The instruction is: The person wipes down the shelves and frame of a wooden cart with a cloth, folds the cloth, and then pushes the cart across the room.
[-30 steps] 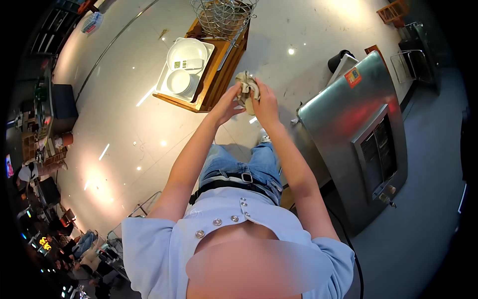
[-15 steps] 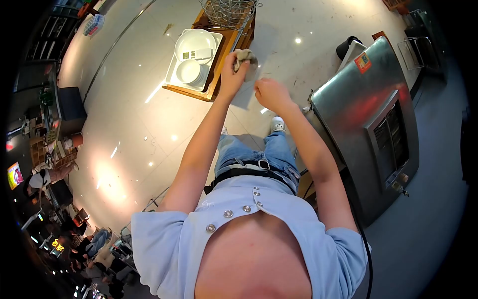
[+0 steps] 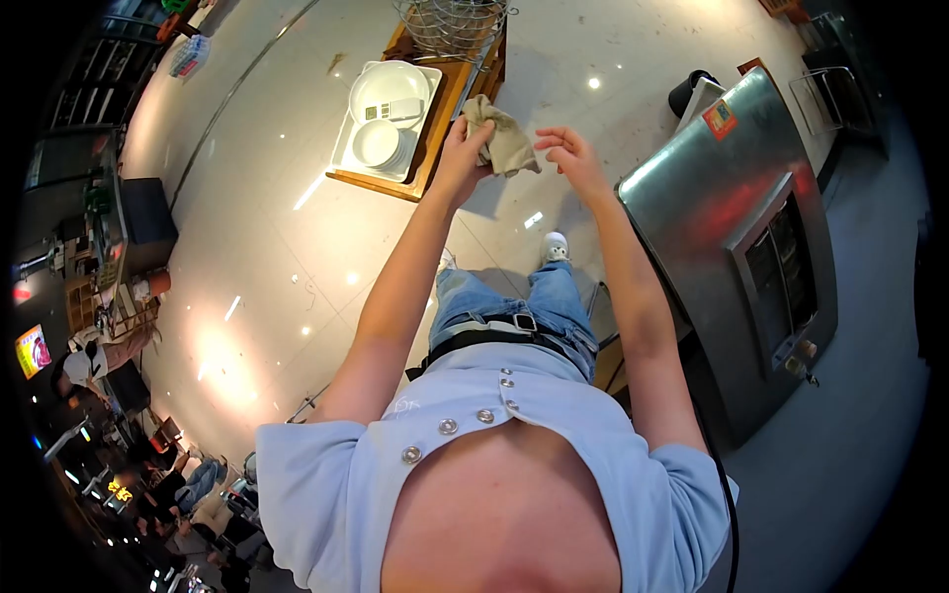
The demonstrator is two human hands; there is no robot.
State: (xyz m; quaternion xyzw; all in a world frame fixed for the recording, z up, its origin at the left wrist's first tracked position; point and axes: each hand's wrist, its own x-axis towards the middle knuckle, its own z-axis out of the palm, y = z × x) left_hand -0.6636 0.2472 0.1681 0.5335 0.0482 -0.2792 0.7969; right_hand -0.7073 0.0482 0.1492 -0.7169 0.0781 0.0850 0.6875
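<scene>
A crumpled beige cloth (image 3: 509,140) hangs from my left hand (image 3: 463,158), whose fingers are closed on its left side. Its loose end spreads toward the right. My right hand (image 3: 573,161) is just beyond that end, fingers apart and holding nothing; a small gap seems to lie between fingertips and cloth. Left of my left hand, a white tray (image 3: 341,158) rests on a wooden cart (image 3: 420,183). On the tray are a round white plate (image 3: 381,79), a stack of white bowls (image 3: 377,144) and a small white device with a display (image 3: 395,111).
A wire basket (image 3: 455,25) stands at the cart's far end. To my right is a large stainless-steel cabinet (image 3: 712,188), with a black bin (image 3: 687,94) behind it. Pale tiled floor (image 3: 267,198) surrounds the cart. People sit at the far lower left.
The cloth, bunched up before, now hangs more open toward the right. My right hand has moved right and its fingers have spread. My left hand stays near the cart.
</scene>
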